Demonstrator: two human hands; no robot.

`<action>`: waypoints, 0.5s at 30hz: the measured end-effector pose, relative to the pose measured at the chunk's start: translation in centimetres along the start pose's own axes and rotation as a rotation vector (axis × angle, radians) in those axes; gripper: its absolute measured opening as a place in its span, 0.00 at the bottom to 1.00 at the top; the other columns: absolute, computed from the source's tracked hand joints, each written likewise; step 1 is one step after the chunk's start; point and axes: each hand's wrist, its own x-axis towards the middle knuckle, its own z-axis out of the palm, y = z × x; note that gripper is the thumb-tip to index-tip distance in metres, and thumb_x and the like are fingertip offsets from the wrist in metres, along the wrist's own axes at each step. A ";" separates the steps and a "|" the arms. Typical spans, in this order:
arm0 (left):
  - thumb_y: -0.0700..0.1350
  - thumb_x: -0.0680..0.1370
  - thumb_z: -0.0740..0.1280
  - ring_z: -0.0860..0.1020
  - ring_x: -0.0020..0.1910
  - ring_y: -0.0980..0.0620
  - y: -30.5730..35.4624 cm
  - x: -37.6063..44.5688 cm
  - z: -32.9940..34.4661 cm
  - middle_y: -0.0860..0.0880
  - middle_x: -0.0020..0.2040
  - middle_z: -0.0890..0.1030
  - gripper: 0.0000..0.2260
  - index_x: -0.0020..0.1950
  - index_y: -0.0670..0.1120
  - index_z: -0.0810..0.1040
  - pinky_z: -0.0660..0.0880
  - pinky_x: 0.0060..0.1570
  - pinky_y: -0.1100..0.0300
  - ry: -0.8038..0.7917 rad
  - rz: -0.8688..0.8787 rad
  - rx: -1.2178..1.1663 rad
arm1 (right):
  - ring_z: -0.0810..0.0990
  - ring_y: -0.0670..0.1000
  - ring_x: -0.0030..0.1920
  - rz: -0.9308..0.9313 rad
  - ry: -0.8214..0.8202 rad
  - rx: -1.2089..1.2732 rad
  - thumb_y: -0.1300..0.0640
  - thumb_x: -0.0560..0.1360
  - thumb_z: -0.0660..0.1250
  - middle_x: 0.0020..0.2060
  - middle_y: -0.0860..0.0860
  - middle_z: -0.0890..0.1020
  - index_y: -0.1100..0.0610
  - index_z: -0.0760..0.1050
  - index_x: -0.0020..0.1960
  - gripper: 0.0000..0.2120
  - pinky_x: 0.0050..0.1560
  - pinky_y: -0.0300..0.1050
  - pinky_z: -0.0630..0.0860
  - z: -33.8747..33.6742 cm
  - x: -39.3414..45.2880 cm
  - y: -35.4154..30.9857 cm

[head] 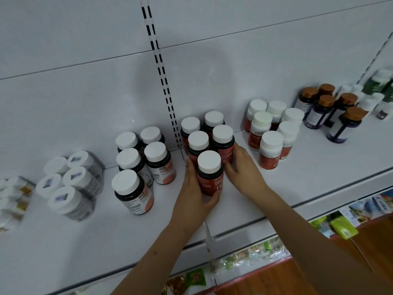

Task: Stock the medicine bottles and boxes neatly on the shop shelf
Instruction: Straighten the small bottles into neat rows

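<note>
Squaring up the red-label cluster on the shelf (276, 201).

You are gripping the near bottle (209, 173) with your left hand (192, 188), fingers curled round its base, where it is standing upright at the near end of the red cluster (209, 135), mid-shelf. Your right hand (242, 165) is resting straight-fingered against the cluster's right side, steadying a bottle there. By my reading, you are placing and aligning; the next move is calling for nudging the near bottle flush, then releasing it without tipping its neighbours.
</note>
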 end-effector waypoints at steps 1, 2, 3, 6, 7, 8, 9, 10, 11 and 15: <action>0.57 0.74 0.71 0.56 0.78 0.56 -0.2 0.1 0.0 0.53 0.80 0.54 0.46 0.81 0.49 0.46 0.64 0.74 0.50 0.002 -0.007 -0.010 | 0.74 0.51 0.64 -0.011 -0.015 0.000 0.54 0.76 0.65 0.65 0.50 0.75 0.49 0.61 0.75 0.28 0.62 0.52 0.74 0.1 0.5 0.1; 0.58 0.73 0.71 0.57 0.78 0.57 -0.4 0.2 0.1 0.54 0.80 0.55 0.45 0.81 0.50 0.46 0.65 0.73 0.50 0.007 -0.016 -0.016 | 0.75 0.51 0.63 -0.018 -0.025 -0.010 0.52 0.76 0.64 0.65 0.49 0.76 0.48 0.60 0.75 0.29 0.61 0.53 0.75 0.1 0.8 0.3; 0.58 0.73 0.71 0.57 0.78 0.58 -0.5 0.2 0.1 0.55 0.80 0.56 0.45 0.81 0.51 0.47 0.65 0.73 0.50 0.014 -0.023 -0.020 | 0.76 0.52 0.61 -0.026 -0.026 -0.030 0.51 0.76 0.64 0.64 0.49 0.77 0.48 0.59 0.75 0.30 0.59 0.53 0.75 0.2 1.0 0.4; 0.57 0.73 0.71 0.59 0.77 0.59 -0.7 0.2 0.3 0.56 0.80 0.57 0.44 0.81 0.51 0.49 0.66 0.73 0.51 0.033 -0.040 -0.023 | 0.77 0.53 0.59 -0.034 -0.023 -0.060 0.49 0.77 0.64 0.62 0.49 0.78 0.47 0.56 0.77 0.31 0.59 0.52 0.74 0.3 1.0 0.9; 0.56 0.73 0.72 0.59 0.77 0.59 -0.7 0.2 0.3 0.56 0.79 0.58 0.44 0.81 0.51 0.49 0.66 0.73 0.51 0.035 -0.044 -0.030 | 0.76 0.53 0.59 -0.035 -0.024 -0.057 0.49 0.77 0.65 0.62 0.49 0.78 0.47 0.56 0.77 0.31 0.59 0.52 0.74 0.4 0.9 1.1; 0.55 0.73 0.72 0.60 0.77 0.59 -0.7 0.2 0.3 0.57 0.79 0.58 0.44 0.81 0.51 0.50 0.66 0.72 0.52 0.038 -0.047 -0.041 | 0.76 0.53 0.59 -0.037 -0.024 -0.052 0.49 0.77 0.65 0.61 0.49 0.78 0.46 0.56 0.77 0.31 0.59 0.52 0.74 0.4 0.8 1.2; 0.54 0.72 0.73 0.60 0.76 0.59 -0.8 0.2 0.3 0.57 0.79 0.59 0.44 0.81 0.51 0.51 0.66 0.73 0.52 0.042 -0.050 -0.048 | 0.76 0.53 0.59 -0.039 -0.023 -0.046 0.50 0.77 0.65 0.62 0.49 0.78 0.47 0.56 0.77 0.31 0.60 0.51 0.73 0.4 0.8 1.3; 0.54 0.72 0.73 0.60 0.76 0.60 -0.8 0.2 0.3 0.57 0.79 0.60 0.44 0.81 0.51 0.51 0.66 0.73 0.53 0.047 -0.054 -0.051 | 0.76 0.53 0.60 -0.041 -0.022 -0.041 0.50 0.77 0.66 0.62 0.49 0.78 0.47 0.57 0.77 0.31 0.60 0.50 0.73 0.4 0.9 1.4; 0.54 0.72 0.73 0.61 0.76 0.60 -0.8 0.1 0.3 0.57 0.79 0.60 0.44 0.81 0.51 0.52 0.66 0.72 0.53 0.050 -0.057 -0.051 | 0.76 0.53 0.61 -0.046 -0.024 -0.035 0.50 0.77 0.66 0.63 0.50 0.78 0.48 0.57 0.77 0.31 0.61 0.50 0.72 0.4 0.9 1.4; 0.55 0.71 0.72 0.62 0.75 0.61 -0.9 0.1 0.3 0.58 0.78 0.60 0.44 0.81 0.52 0.52 0.67 0.72 0.54 0.051 -0.071 -0.053 | 0.75 0.53 0.61 -0.051 -0.046 -0.022 0.52 0.78 0.66 0.63 0.51 0.78 0.50 0.60 0.75 0.29 0.58 0.45 0.69 0.4 1.1 1.7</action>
